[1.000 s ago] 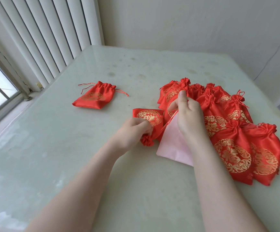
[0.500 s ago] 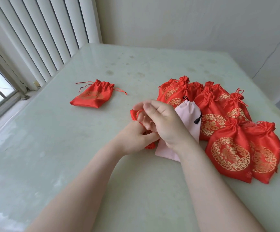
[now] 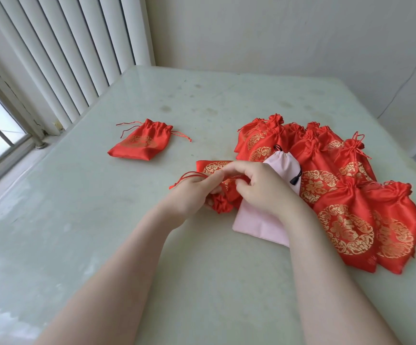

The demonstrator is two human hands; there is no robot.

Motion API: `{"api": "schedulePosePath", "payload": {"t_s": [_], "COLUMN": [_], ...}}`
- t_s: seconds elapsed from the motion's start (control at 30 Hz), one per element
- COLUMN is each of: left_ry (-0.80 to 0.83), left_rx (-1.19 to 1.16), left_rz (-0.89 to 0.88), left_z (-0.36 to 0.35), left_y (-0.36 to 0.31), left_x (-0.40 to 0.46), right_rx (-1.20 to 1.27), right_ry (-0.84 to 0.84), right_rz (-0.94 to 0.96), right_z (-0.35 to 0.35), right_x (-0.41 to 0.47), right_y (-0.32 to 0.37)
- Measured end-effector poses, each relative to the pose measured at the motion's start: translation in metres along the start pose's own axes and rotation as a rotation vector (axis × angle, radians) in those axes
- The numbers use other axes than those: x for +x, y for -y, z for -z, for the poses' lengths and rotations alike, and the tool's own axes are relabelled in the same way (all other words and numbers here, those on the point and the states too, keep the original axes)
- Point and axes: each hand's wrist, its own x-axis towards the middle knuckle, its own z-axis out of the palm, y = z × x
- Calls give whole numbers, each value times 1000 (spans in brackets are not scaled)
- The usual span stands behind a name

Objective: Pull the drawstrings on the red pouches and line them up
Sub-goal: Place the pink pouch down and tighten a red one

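At the table's middle lies a red pouch [image 3: 213, 168] with a gold pattern, and both hands work on it. My left hand [image 3: 192, 195] grips its gathered neck and the red drawstring, whose loop sticks out to the left. My right hand [image 3: 261, 188] pinches the pouch's fabric beside the left fingers. A single red pouch [image 3: 141, 141] with its neck drawn lies apart at the left. Several red pouches [image 3: 346, 215] lie overlapping in a pile at the right.
A pale pink pouch [image 3: 259, 225] with a black cord lies under my right hand, against the red pile. The pale green table [image 3: 102, 245] meets a white wall at the back. White vertical blinds [image 3: 60, 58] and a window stand to the left.
My right hand came down from the pile onto the pouch beside my left hand. The pink pouch flattened out. A drawstring loop now sticks out left of my left hand.
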Motion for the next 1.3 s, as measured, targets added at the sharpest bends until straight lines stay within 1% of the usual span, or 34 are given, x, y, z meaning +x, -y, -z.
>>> {"api": "schedulePosePath", "payload": {"t_s": [0.1, 0.23, 0.3, 0.4, 0.47, 0.57, 0.6, 0.67, 0.73, 0.77, 0.93, 1.07, 1.17, 1.3], "left_ry": [-24, 9, 18, 17, 18, 36, 51, 71, 55, 43, 20, 5, 20, 14], "left_rx": [-75, -92, -98, -110, -105, -72, -60, -57, -66, -73, -94, -90, -108, -28], "left_rz": [33, 35, 35, 49, 55, 28, 7, -25, -37, -47, -107, -133, -135, -175], "left_z": [2, 2, 2, 4, 4, 2, 2, 2, 3, 3, 1, 1, 3, 7], "left_y": [1, 2, 2, 4, 4, 3, 3, 3, 5, 5, 6, 8, 8, 8], "left_x": [2, 3, 4, 5, 5, 5, 4, 4, 5, 5, 5, 7, 8, 9], "right_rx": [-41, -75, -16, 160, 249, 238, 229, 280, 384, 396, 186, 154, 129, 188], "right_ry": [8, -22, -71, -137, -84, 65, 87, 57, -5, -25, -23, 1, -38, -42], "right_rz": [-9, -41, -44, 21, 56, 53, 49, 19, -52, -81, -160, -168, -155, -189], "right_z": [1, 2, 4, 4, 4, 3, 3, 5, 5, 4, -3, -2, -2, -2], "right_x": [0, 1, 1, 3, 2, -1, -2, -1, 1, 2, 4, 3, 4, 4], "right_y": [-2, -7, -8, -2, 3, 7, 8, 7, 4, 2, -8, -7, -5, -5]}}
